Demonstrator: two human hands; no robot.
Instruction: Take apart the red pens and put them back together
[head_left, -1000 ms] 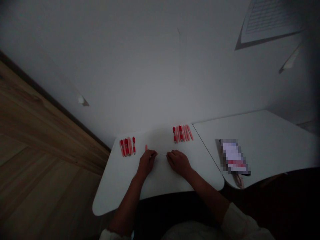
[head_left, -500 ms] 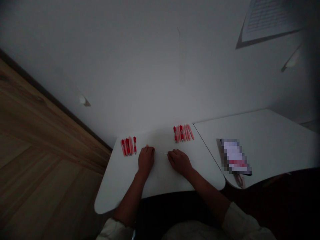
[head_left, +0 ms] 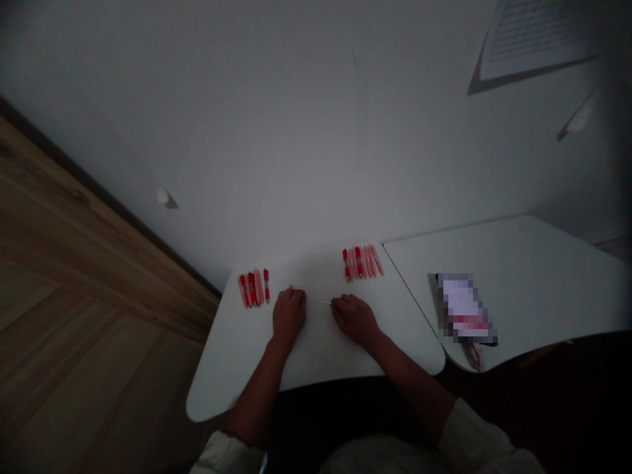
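Note:
My left hand (head_left: 290, 316) is closed with its fingertips together, and a bit of a pink pen barrel (head_left: 290, 287) shows above it; most of the barrel is hidden. To its right, my right hand (head_left: 354, 320) pinches the end of a thin whitish pen refill (head_left: 322, 302). The refill points left across the gap, its far end close to my left fingertips. Whether it enters the barrel I cannot tell. Beyond my left hand lies a group of red and pink pens (head_left: 251, 289). Another row of red and pink pens (head_left: 359, 263) lies beyond my right hand.
Both hands rest on a white table (head_left: 316, 362) set against a grey wall (head_left: 266, 164). A second white table (head_left: 518, 263) adjoins on the right and bears a blurred-out phone or tablet (head_left: 464, 309). Wood panelling (head_left: 99, 276) is at left.
More of the thin refill shows between my hands, now reaching nearer my left fingertips and looking slightly bowed. My hands and the pens stay almost where they were.

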